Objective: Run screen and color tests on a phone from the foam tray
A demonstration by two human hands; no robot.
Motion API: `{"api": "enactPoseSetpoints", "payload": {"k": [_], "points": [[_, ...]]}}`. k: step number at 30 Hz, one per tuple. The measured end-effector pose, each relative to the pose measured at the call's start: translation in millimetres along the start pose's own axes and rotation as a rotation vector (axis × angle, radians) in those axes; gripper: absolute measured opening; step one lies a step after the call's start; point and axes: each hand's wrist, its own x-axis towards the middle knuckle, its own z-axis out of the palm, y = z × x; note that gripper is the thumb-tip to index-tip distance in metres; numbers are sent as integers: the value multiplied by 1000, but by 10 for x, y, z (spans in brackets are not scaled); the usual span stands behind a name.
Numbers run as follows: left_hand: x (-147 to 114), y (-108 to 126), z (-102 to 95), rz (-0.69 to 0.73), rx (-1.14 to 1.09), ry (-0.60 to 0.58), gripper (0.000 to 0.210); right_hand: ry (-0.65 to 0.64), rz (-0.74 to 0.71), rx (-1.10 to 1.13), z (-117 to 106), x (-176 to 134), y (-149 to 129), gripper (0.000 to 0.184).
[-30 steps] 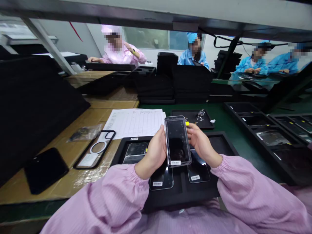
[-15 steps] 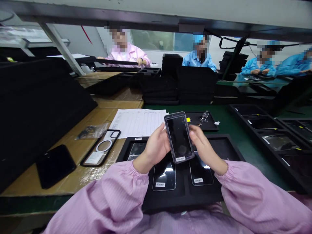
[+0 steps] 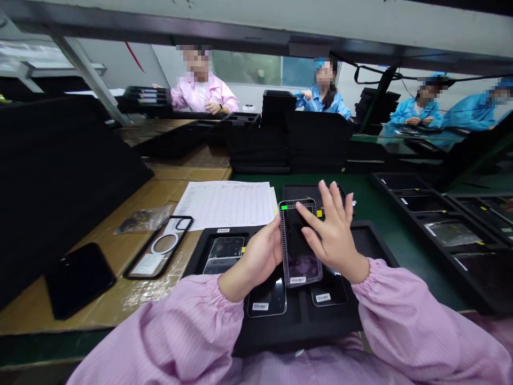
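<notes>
Now, screen panel [image 3: 296,246]: above black tray [image 3: 300,332].
Left hand [image 3: 260,248]: gripping its edge.
Right hand [image 3: 336,235]: shifted over the face, spread, grasping nothing.
Green patch [image 3: 284,207]: newly lit, probably answering touch.

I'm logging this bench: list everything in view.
Front tray: one, black, front centre
Held panel: one, black, above front tray
Other panels: at least three, black, front tray
Small tray: one, black, behind front tray
Papers: multiple, white, centre
Phone case: one, black-edged, left
Bag: one, clear, left
Dark slab: one, black, left
Dark bulk: count unclear, black, left edge
Side trays: at least two, black, right
Stacked trays: count unclear, black, back
Cardboard: count unclear, brown, left
Table: one, green, underneath
Shelf: one, grey, overhead
People: four, pink or blue clothing, back
Left hand: one, bare, gripping held panel
Right hand: one, bare, over held panel
Sleeves: two, pink, front
</notes>
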Motion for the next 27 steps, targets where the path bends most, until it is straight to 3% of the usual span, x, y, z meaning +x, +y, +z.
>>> {"api": "enactPoseSetpoints", "payload": {"k": [4, 14, 18, 22, 27], "points": [[-22, 104, -31, 34, 47, 13, 45, 88, 56, -42, -46, 7, 101, 39], [-48, 222, -16, 87, 105, 84, 44, 67, -18, -35, -42, 36, 97, 42], [-40, 200, -55, 118, 60, 44, 44, 29, -7, -45, -42, 60, 106, 42], [-32, 189, -106, 105, 37, -16, 44, 94, 36, -16, -65, 55, 112, 44], [-50, 219, -51, 109, 41, 11, 45, -9, -19, -6, -74, 56, 116, 45]]}}
